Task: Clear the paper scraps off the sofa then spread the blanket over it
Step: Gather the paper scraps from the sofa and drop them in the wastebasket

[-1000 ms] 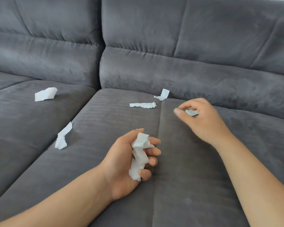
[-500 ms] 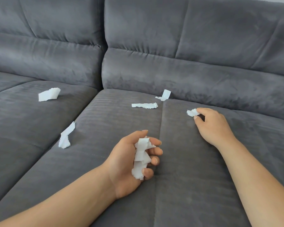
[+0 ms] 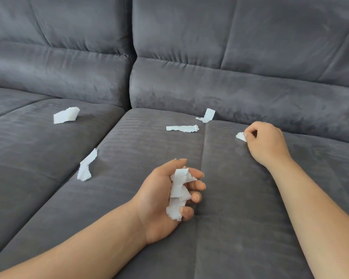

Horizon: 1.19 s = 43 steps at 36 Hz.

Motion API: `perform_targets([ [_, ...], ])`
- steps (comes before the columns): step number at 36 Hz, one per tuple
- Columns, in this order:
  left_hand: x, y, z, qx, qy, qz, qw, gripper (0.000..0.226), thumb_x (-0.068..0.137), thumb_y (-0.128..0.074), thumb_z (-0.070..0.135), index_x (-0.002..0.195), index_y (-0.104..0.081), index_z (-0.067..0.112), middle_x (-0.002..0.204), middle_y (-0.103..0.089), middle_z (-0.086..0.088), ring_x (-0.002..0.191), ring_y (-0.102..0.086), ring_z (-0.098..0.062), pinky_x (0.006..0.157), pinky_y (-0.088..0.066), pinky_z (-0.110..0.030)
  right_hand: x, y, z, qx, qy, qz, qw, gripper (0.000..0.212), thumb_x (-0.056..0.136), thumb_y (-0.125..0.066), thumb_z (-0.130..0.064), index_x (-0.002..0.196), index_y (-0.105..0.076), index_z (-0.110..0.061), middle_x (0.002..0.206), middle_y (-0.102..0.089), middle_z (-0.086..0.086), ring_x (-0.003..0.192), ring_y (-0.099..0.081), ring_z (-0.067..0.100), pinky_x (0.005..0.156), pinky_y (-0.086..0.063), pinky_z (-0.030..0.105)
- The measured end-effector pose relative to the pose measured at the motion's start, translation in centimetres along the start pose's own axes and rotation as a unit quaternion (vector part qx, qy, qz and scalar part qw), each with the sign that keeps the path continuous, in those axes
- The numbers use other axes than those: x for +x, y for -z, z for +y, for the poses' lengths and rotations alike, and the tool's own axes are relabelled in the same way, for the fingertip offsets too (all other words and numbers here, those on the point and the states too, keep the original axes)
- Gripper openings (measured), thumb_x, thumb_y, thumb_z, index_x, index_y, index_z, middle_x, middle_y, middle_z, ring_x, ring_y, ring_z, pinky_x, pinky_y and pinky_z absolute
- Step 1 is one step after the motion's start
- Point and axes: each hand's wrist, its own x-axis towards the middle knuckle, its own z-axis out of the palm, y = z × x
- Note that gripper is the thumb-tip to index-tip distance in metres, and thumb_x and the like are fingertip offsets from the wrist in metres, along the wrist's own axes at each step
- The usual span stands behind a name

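My left hand [image 3: 165,198] lies palm-up on the grey sofa seat [image 3: 141,150] and grips a bunch of white paper scraps [image 3: 178,193]. My right hand [image 3: 267,142] is farther back on the right and pinches one small white scrap [image 3: 241,136] at its fingertips. Loose scraps lie on the seat: a long strip [image 3: 182,128], a bent piece [image 3: 208,115] near the backrest, a torn piece [image 3: 86,166] at the cushion seam, and a folded one [image 3: 66,115] on the left cushion. No blanket is in view.
The sofa backrest [image 3: 230,67] rises behind the seats. A seam [image 3: 203,158] runs down the middle cushion between my hands.
My right hand has moved right and slightly back along the seat, still pinching the small scrap. My left hand keeps its bunch and has hardly moved.
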Motion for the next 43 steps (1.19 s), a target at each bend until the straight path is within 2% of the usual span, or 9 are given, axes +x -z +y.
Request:
perform_targets([
  [5,-0.1,0.0,-0.1,-0.009,-0.003,0.004,1.0,0.033,0.093,-0.056,0.038,0.087,-0.072,0.009,0.076,-0.064,-0.008,0.054,-0.054,-0.016,0.036,-0.034,-0.019,-1.3,2.2,-3.0,0.21,0.013,0.0,0.978,0.018,0.095,-0.06,-0.016,0.08,-0.068,-0.024,0.082,-0.07,-0.011,0.079,-0.063,0.01,0.077,-0.048,0.035],
  [9,-0.1,0.0,0.1,-0.042,-0.01,0.013,0.999,0.036,0.094,-0.055,0.041,0.095,-0.074,0.011,0.083,-0.069,-0.011,0.054,-0.058,-0.019,0.036,-0.036,-0.019,-4.3,5.7,-8.6,0.348,0.147,-0.215,0.901,0.009,0.083,-0.07,-0.036,0.084,-0.076,-0.03,0.083,-0.076,-0.009,0.075,-0.066,-0.001,0.071,-0.051,0.02],
  [15,-0.4,0.1,0.3,-0.087,-0.01,-0.025,0.996,0.043,0.099,-0.046,0.044,0.101,-0.077,0.014,0.087,-0.069,-0.009,0.061,-0.062,-0.02,0.038,-0.041,-0.02,-7.4,5.1,-12.0,0.266,0.231,-0.396,0.848,0.011,0.094,-0.07,-0.021,0.089,-0.079,-0.026,0.09,-0.078,-0.006,0.083,-0.071,0.005,0.078,-0.053,0.021],
  [23,-0.3,0.1,0.2,-0.075,-0.015,0.012,0.997,0.032,0.098,-0.05,0.033,0.103,-0.07,0.009,0.079,-0.069,-0.01,0.054,-0.059,-0.018,0.039,-0.036,-0.018,-1.0,1.5,-9.7,0.217,0.06,-0.167,0.96,0.011,0.092,-0.068,-0.032,0.093,-0.078,-0.036,0.104,-0.075,-0.014,0.098,-0.067,0.002,0.082,-0.048,0.024],
  [28,-0.2,0.5,0.5,-0.091,-0.013,0.016,0.996,0.031,0.099,-0.05,0.033,0.097,-0.069,0.009,0.076,-0.067,-0.01,0.052,-0.059,-0.018,0.039,-0.037,-0.017,3.6,-4.7,-9.3,0.034,0.078,-0.201,0.976,0.021,0.093,-0.055,-0.012,0.095,-0.074,-0.005,0.108,-0.067,0.002,0.115,-0.057,0.026,0.083,-0.041,0.034],
  [32,0.0,0.6,0.4,-0.093,-0.014,0.022,0.995,0.031,0.101,-0.048,0.031,0.095,-0.069,0.009,0.072,-0.067,-0.009,0.051,-0.059,-0.017,0.04,-0.036,-0.016,4.1,-6.4,-8.7,-0.013,0.054,-0.169,0.984,0.03,0.093,-0.045,-0.02,0.101,-0.069,-0.005,0.106,-0.069,0.007,0.113,-0.054,0.034,0.096,-0.047,0.045],
  [35,-0.1,0.6,0.5,-0.086,-0.016,0.024,0.996,0.03,0.101,-0.047,0.029,0.097,-0.07,0.01,0.075,-0.066,-0.009,0.052,-0.059,-0.018,0.041,-0.035,-0.016,3.8,-6.5,-8.7,-0.019,0.047,-0.165,0.985,0.029,0.088,-0.042,-0.022,0.087,-0.064,-0.004,0.091,-0.066,0.01,0.105,-0.054,0.036,0.081,-0.044,0.041],
  [40,-0.5,0.4,0.8,-0.096,-0.028,0.033,0.994,0.025,0.099,-0.049,0.026,0.103,-0.069,0.011,0.075,-0.065,-0.01,0.054,-0.061,-0.02,0.042,-0.035,-0.016,0.7,-3.7,-9.9,0.254,-0.023,-0.044,0.966,0.035,0.088,-0.054,-0.004,0.102,-0.08,-0.022,0.116,-0.075,0.0,0.095,-0.066,0.002,0.081,-0.048,0.021],
  [43,-0.7,0.6,1.5,-0.091,-0.05,0.041,0.994,0.021,0.095,-0.054,0.023,0.102,-0.07,0.011,0.08,-0.069,-0.011,0.059,-0.067,-0.022,0.042,-0.038,-0.018,-2.5,0.1,-11.7,0.417,0.042,-0.169,0.892,0.027,0.078,-0.057,-0.01,0.082,-0.082,-0.018,0.099,-0.079,0.005,0.096,-0.07,0.014,0.081,-0.052,0.029],
])
